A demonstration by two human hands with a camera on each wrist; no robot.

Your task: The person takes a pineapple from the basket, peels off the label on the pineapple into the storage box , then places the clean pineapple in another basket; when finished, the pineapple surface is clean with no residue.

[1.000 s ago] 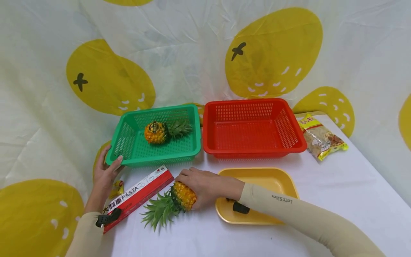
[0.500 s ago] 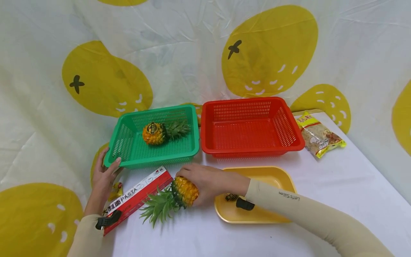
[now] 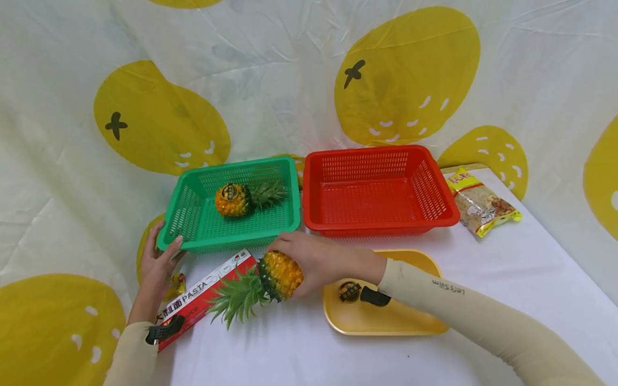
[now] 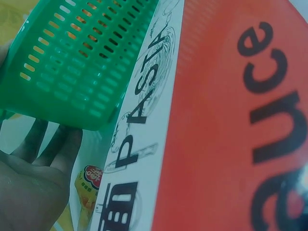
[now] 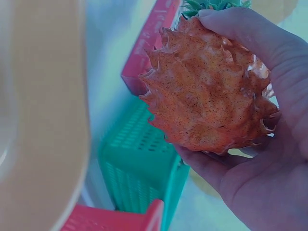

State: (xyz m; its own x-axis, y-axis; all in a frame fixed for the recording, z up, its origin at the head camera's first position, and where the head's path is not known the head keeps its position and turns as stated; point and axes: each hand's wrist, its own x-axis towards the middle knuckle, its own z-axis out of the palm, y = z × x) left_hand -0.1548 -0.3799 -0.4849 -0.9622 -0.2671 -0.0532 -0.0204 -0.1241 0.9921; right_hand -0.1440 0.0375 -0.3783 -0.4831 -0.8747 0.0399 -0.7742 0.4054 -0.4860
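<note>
My right hand (image 3: 314, 262) grips a small pineapple (image 3: 282, 274) by its orange body, leaves pointing to the lower left over the table. In the right wrist view, the thumb lies along the top of the pineapple (image 5: 207, 86) and the fingers curl beneath it. My left hand (image 3: 156, 262) holds the near left corner of the green basket (image 3: 241, 241), thumb at the rim and fingers below it. Inside that basket lies a second pineapple (image 3: 233, 200) with a round black label. A red and white pasta box (image 3: 207, 295) lies slanted between the hands, partly behind the held pineapple's leaves.
To the right of the green basket stands a red basket (image 3: 381, 225). In front is a yellow tray (image 3: 386, 327), a round black label (image 3: 350, 291) showing within it. A snack bag (image 3: 483, 206) lies far right; a small yellow packet (image 3: 176, 287) is behind the pasta box.
My right hand has lifted the pineapple off the table, moving slightly up and to the right. The left hand has stayed at the green basket's corner.
</note>
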